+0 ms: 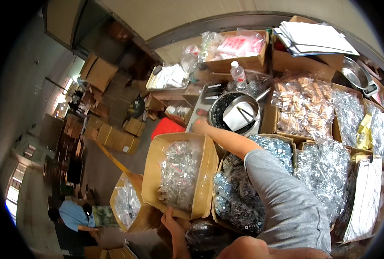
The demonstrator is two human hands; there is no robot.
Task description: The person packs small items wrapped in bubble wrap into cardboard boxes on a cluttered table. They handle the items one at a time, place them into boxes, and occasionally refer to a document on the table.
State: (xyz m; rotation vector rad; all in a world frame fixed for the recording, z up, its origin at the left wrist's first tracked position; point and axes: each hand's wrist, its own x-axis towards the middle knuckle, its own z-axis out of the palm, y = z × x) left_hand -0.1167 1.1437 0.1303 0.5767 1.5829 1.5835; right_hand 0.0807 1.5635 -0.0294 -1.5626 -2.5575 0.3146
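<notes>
Head view. Step, I'd judge: L hand (171, 222) steadying brown carton (150, 181) while R hand (199, 124) reaches beyond its far edge. Next move prob. calls for firm L support, so nothing tips. L: fingers at carton's near edge; from my end can't tell how tight. R: nr. metal pan (251, 102), fingers partly hidden, can't tell if spread or pinching. Carton: approx. centre, open-topped, tilted, plain cardboard; contents, clear plastic bags (181, 166) w/ small parts, shiny, loosely heaped.
</notes>
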